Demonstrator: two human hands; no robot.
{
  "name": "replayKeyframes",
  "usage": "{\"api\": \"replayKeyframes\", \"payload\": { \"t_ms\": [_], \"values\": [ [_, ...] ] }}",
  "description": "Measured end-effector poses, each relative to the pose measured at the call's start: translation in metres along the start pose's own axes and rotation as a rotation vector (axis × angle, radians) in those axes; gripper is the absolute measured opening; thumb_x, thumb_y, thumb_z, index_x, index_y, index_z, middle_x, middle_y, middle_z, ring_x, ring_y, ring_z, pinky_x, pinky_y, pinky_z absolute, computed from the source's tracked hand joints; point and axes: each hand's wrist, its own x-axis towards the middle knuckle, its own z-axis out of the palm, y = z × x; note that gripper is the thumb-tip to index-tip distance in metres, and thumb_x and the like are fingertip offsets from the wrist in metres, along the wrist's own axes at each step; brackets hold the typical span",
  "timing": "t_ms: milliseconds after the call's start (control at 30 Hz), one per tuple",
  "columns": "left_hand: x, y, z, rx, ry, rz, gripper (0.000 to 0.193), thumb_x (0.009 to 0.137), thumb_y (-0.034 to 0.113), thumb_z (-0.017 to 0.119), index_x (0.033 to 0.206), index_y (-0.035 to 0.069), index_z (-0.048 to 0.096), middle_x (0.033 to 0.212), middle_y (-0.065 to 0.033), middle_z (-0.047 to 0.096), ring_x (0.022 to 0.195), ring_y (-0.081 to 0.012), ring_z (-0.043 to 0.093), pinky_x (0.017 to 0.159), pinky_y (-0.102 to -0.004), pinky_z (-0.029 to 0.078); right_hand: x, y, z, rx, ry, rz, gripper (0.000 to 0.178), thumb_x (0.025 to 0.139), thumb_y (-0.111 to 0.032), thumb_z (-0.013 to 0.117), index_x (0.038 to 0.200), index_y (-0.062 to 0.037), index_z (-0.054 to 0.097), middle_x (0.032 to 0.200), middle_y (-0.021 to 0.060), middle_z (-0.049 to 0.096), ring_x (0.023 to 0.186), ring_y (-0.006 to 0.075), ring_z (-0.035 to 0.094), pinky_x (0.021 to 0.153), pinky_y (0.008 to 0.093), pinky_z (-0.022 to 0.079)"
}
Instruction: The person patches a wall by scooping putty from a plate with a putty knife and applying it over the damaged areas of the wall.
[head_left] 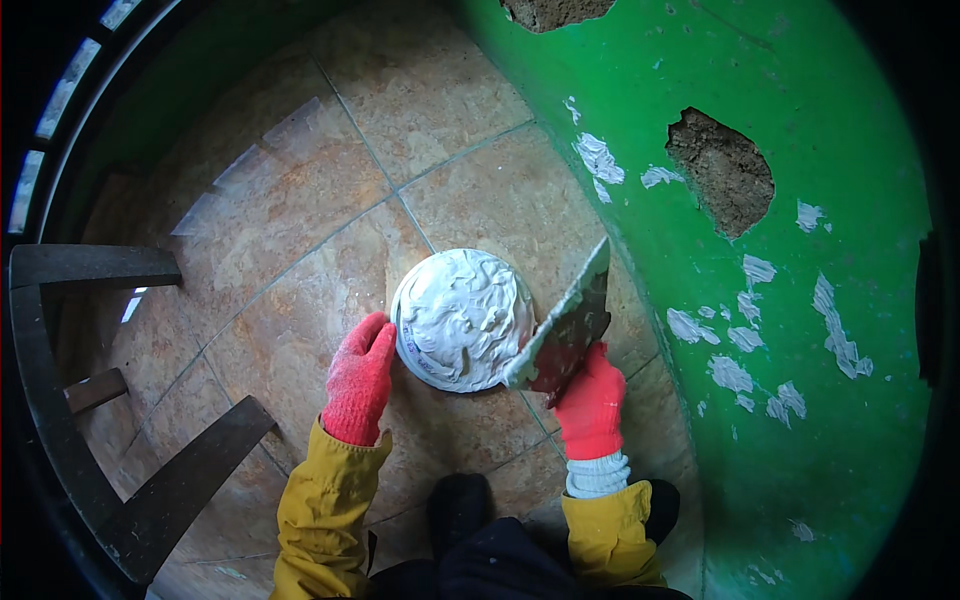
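A round white tub [400, 352] stands on the floor in front of me, full of thick white putty [468, 312] with a rough, swirled surface. My left hand [360, 380], in a pinkish-red knit glove, is closed at the tub's left rim, thumb and finger against its edge. At the tub's right side, my right hand [590, 400], gloved alike, grips a plastering trowel [565, 345]. Its broad blade is tilted steeply, with white putty along one edge. The blade's lower corner meets or overlaps the putty at the tub's right rim; I cannot tell which. The trowel's handle is mostly hidden.
A green wall [740, 280] rises on the right, with white putty smears [730, 373] and a broken patch [722, 172] showing rough brown material. Dark wooden furniture legs [190, 490] stand at the left. Brown floor tiles [290, 310] lie underneath. My dark shoe [460, 505] is close by.
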Motion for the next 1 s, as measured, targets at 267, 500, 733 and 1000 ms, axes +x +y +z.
{"api": "replayKeyframes", "payload": {
  "t_ms": [267, 500, 733, 1000],
  "values": [
    [0.023, 0.003, -0.013, -0.077, -0.145, -0.130, 0.035, 0.085, 0.029, 0.056, 0.109, 0.004, 0.058, 0.081, -0.0016, 0.061, 0.064, -0.0070, 0.051, 0.056, -0.0216, 0.040, 0.012, 0.002, -0.019, 0.564, -0.393, 0.260, 0.048, 0.092, -0.027, 0.034, 0.132, -0.0009, 0.030, 0.141, 0.0188, 0.021, 0.130, 0.0356, 0.022, 0.108, 0.0477, 0.015],
    [0.030, 0.005, -0.011, -0.113, -0.229, -0.191, 0.029, 0.085, 0.030, 0.056, 0.102, 0.007, 0.061, 0.071, 0.0025, 0.057, 0.056, -0.0055, 0.044, 0.051, -0.0196, 0.034, 0.013, 0.003, -0.021, 0.504, -0.342, 0.225, 0.047, 0.093, -0.026, 0.034, 0.131, -0.0003, 0.031, 0.140, 0.0196, 0.024, 0.129, 0.0359, 0.024, 0.107, 0.0484, 0.018],
    [0.023, -0.012, -0.009, -0.409, -0.435, -0.163, 0.036, 0.085, 0.015, 0.056, 0.116, 0.000, 0.047, 0.099, -0.0068, 0.061, 0.084, -0.0144, 0.059, 0.078, -0.0270, 0.046, 0.018, 0.006, -0.024, 0.623, -0.287, 0.319, 0.049, 0.094, -0.030, 0.028, 0.132, 0.0013, 0.029, 0.135, 0.0187, 0.033, 0.126, 0.0357, 0.030, 0.106, 0.0477, 0.022],
    [0.017, -0.042, 0.003, -0.611, -0.419, 0.057, 0.040, 0.082, 0.002, 0.054, 0.120, -0.005, 0.043, 0.107, -0.0111, 0.058, 0.097, -0.0172, 0.056, 0.089, -0.0293, 0.042, -0.002, -0.012, -0.010, 0.429, -0.264, 0.215, 0.050, 0.094, -0.032, 0.031, 0.129, 0.0034, 0.032, 0.130, 0.0188, 0.039, 0.120, 0.0322, 0.038, 0.102, 0.0438, 0.029]
  ]
}}
